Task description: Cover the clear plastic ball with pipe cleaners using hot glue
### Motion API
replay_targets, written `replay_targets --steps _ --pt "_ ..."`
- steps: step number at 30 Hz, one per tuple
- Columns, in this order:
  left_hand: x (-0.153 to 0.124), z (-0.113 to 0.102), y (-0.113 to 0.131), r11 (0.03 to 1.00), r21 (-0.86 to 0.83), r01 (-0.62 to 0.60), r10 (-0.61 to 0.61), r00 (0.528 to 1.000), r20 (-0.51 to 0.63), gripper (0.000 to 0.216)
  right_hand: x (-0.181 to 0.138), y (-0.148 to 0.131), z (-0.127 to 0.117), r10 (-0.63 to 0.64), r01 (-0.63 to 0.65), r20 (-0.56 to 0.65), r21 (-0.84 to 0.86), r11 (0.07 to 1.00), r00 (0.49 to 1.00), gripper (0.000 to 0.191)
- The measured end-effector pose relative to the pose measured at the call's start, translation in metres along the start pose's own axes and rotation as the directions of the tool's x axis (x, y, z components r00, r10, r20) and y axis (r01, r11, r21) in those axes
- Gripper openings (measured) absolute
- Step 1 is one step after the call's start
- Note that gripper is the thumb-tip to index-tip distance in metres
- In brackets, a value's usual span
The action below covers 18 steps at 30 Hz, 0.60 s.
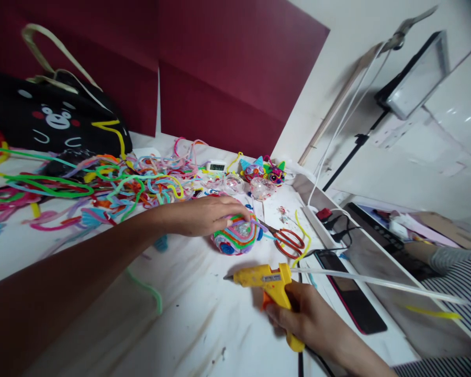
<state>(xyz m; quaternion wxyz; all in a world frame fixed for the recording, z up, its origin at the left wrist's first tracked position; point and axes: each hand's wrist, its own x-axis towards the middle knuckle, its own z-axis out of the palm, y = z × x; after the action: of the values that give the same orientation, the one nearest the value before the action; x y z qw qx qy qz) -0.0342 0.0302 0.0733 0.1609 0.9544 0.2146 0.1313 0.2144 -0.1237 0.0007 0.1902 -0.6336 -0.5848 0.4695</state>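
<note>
My right hand (304, 319) is wrapped round the handle of a yellow glue gun (259, 276), its nozzle pointing left and a long clear glue stick (377, 281) trailing from the back. Over a ball covered in coiled pipe cleaners (237, 242) rests my left hand (206, 214), fingers curved on its top left side. The ball shows green, orange, purple and blue coils, with a pale patch uncovered near the middle. A purple strand lies across it by my fingertips. Scissors with orange handles (288, 242) lie just right of the ball.
A tangled heap of pipe cleaners (141, 180) spreads across the left. Behind stand a small digital clock (216, 166), clear plastic balls (262, 188) and finished figures (275, 173). A phone (351, 293) and power strip (320, 225) are at right; a black bag (58, 120) sits back left.
</note>
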Motion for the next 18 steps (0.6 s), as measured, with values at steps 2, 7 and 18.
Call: replay_targets --steps 2,7,18 --pt "0.000 0.000 0.000 1.000 0.004 0.001 -0.001 1.000 0.000 0.033 0.000 -0.002 -0.005 0.000 -0.006 -0.029 -0.217 0.976 1.000 0.021" --pt "0.000 0.001 -0.001 1.000 0.018 -0.003 0.003 1.000 0.001 0.034 -0.002 -0.017 -0.018 -0.151 0.037 -0.124 -0.643 0.765 0.981 0.035" --pt "0.001 0.003 -0.001 0.999 0.034 0.014 -0.014 1.000 0.004 0.036 0.065 -0.063 -0.035 -0.632 0.460 -0.309 -0.475 0.750 0.711 0.023"
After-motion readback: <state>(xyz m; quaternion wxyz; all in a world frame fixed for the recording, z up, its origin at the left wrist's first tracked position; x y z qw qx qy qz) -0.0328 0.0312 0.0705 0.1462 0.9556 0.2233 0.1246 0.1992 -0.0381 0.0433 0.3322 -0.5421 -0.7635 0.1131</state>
